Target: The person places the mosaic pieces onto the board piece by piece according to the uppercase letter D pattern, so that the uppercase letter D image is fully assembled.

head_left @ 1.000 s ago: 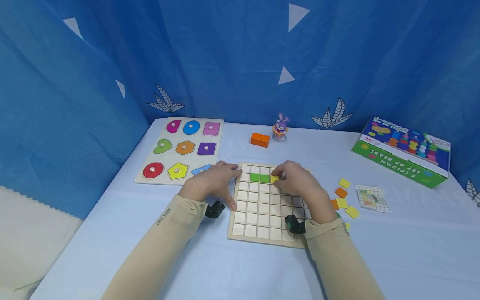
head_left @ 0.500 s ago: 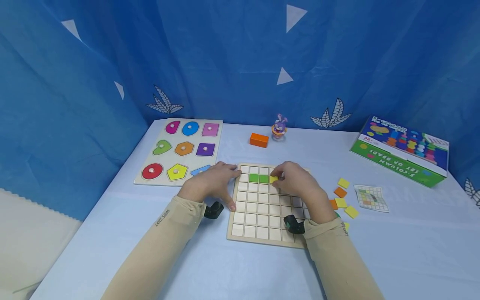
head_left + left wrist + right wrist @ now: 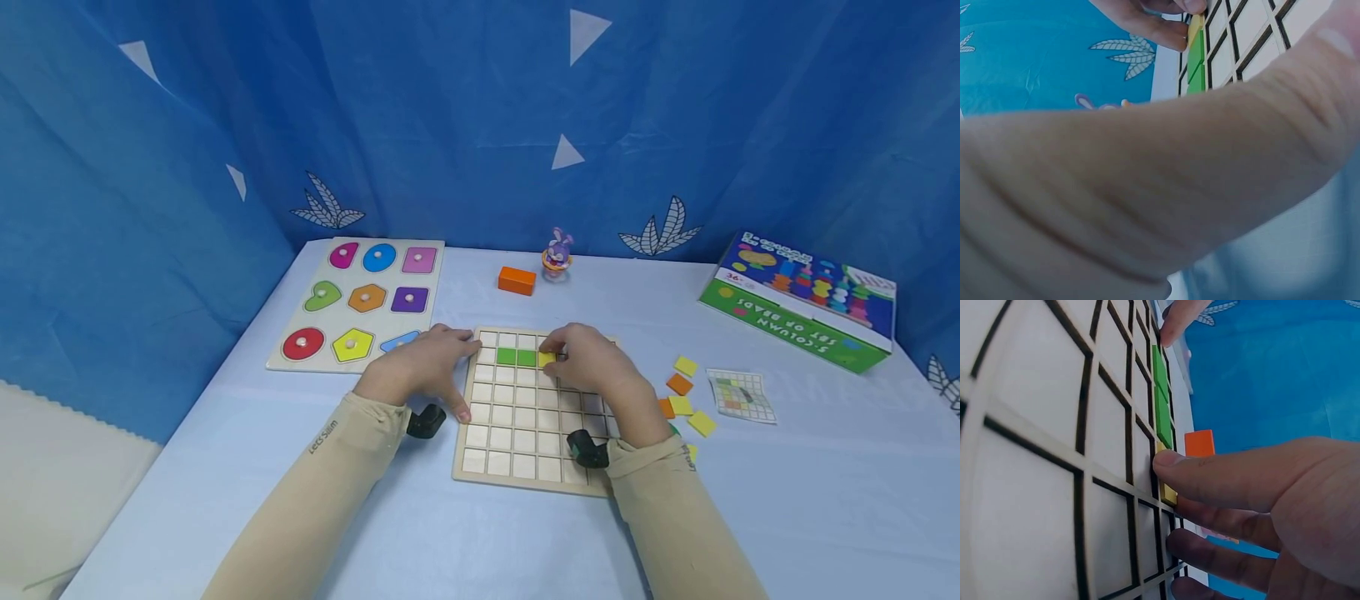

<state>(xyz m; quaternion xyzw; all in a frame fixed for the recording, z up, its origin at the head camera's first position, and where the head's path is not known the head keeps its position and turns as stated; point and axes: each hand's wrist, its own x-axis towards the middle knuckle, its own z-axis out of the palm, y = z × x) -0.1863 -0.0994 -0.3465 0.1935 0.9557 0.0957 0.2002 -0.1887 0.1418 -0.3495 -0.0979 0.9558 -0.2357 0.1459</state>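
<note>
A wooden grid board (image 3: 525, 417) lies flat on the table in front of me. My left hand (image 3: 423, 367) rests at its left edge, thumb and fingers spread apart along the frame. In the second row, two green square tiles (image 3: 507, 357) sit side by side. Just right of them, my right hand (image 3: 596, 362) pinches a yellow square tile (image 3: 547, 359) between thumb and forefinger. The right wrist view shows this yellow tile (image 3: 1168, 495) at its cell, in line with the green ones (image 3: 1162, 415). The right forearm hides the board's lower right part.
Loose yellow and orange tiles (image 3: 702, 423) lie right of the board, near a printed pattern card (image 3: 742, 396). A shape puzzle (image 3: 360, 321) lies at left. Behind the board stand an orange block (image 3: 517, 281) and a rabbit figurine (image 3: 557, 254). A toy box (image 3: 802, 300) is far right.
</note>
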